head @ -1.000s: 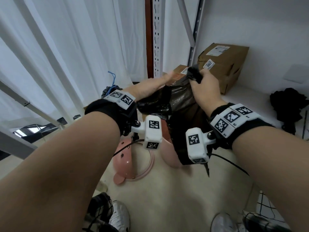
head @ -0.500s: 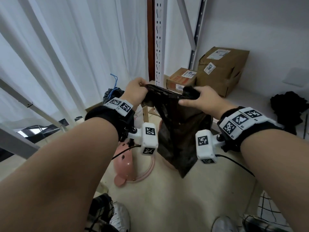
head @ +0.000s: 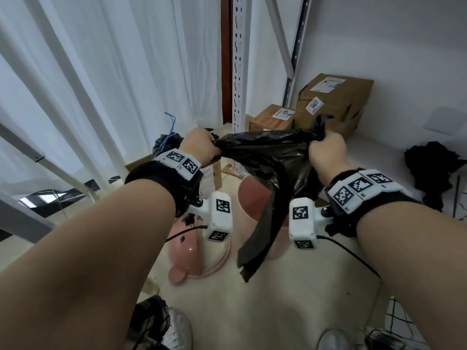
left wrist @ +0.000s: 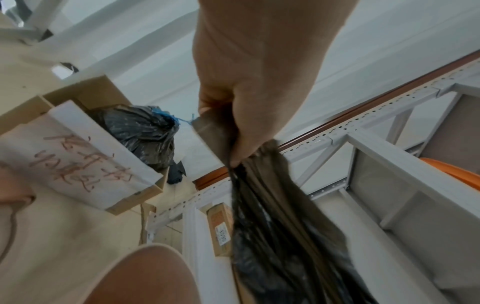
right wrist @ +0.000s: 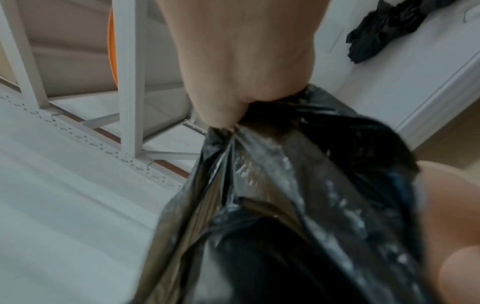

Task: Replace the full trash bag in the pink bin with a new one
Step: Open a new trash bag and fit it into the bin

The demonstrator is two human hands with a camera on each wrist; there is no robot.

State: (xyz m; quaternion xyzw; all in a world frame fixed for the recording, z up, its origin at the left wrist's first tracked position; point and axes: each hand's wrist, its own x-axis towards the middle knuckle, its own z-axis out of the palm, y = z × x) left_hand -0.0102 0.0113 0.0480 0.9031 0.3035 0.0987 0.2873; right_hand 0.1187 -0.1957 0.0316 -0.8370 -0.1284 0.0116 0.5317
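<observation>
- White curtains (head: 106, 79) hang along the left of a pale floor (head: 290, 294), with a metal shelf upright (head: 238, 61) at the back and two cardboard boxes (head: 333, 102) in the far right corner.
- The left hand (head: 199, 145) grips one end of an empty black trash bag (head: 262, 145), fingers curled tightly round the bunched plastic.
- The right hand (head: 327, 150) clenches the other end, a tuft of bag sticking up above the fist.
- The bag's top edge stretches between the two hands, and the rest droops down over the pink bin (head: 255, 198), its tail hanging in front of the bin.
- A pink lid (head: 187, 256) lies on the floor just left of the bin.
- A tied, full black bag (left wrist: 145, 131) sits in an open carton (left wrist: 85, 168) by the curtains.
</observation>
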